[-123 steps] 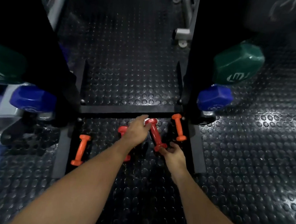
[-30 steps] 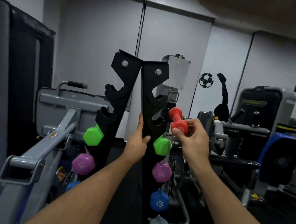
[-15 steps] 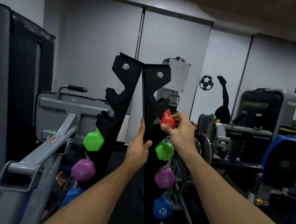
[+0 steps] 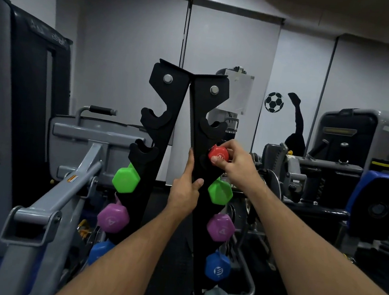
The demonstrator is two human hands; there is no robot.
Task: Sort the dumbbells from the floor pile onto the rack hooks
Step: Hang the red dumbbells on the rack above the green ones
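- We are standing in a gym, facing a black dumbbell rack (image 4: 166, 110) that is carrying green (image 4: 125, 180), purple (image 4: 113, 218) and blue dumbbells (image 4: 217, 266) on its hooks.
- We are seeing grey weight machines (image 4: 69, 182) crowding both sides.
- We are looking at a football sticker (image 4: 274, 102) showing on the pale wall panels (image 4: 131, 51).

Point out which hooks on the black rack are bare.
Bare: both top hooks and the left second hook above the green hex dumbbell. Crowded: every hook below; the right hand holds the red dumbbell at the right second hook.
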